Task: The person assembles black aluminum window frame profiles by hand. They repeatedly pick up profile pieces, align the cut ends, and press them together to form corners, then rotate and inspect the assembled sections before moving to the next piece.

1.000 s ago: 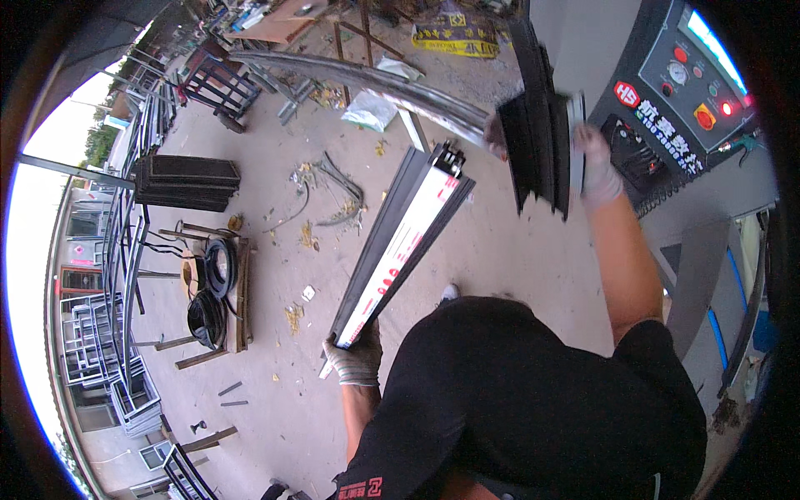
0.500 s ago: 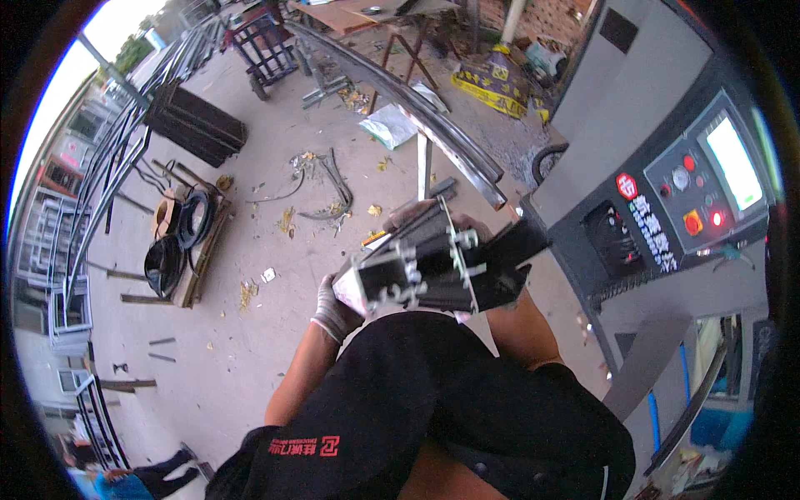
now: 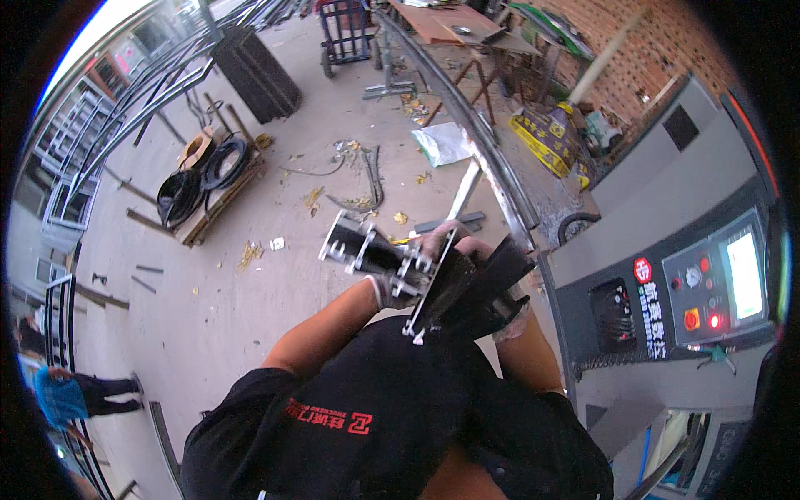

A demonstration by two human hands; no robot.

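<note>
I hold a bundle of short dark aluminium profiles (image 3: 479, 287) in front of my chest, their pale, jagged cut ends turned upward. My left hand (image 3: 390, 290), in a light glove, is closed on the lower left side of the bundle, with most fingers hidden beneath it. A profile piece with a bright cut end (image 3: 354, 243) juts out to the left. My right hand (image 3: 454, 242), also gloved, wraps the far side of the bundle; its palm and wrist are partly covered by the dark pieces.
To my right stands a grey machine with a control panel (image 3: 704, 279) and a lit screen. Long metal bars (image 3: 492, 167) run ahead of me. A pallet (image 3: 221, 200) with black coils lies left, and a person in blue (image 3: 62, 396) is at the far left.
My view has turned, so the surroundings shift. The bundle has tilted and its pieces spread apart. My left hand has moved right and closer in, beneath the profiles.
</note>
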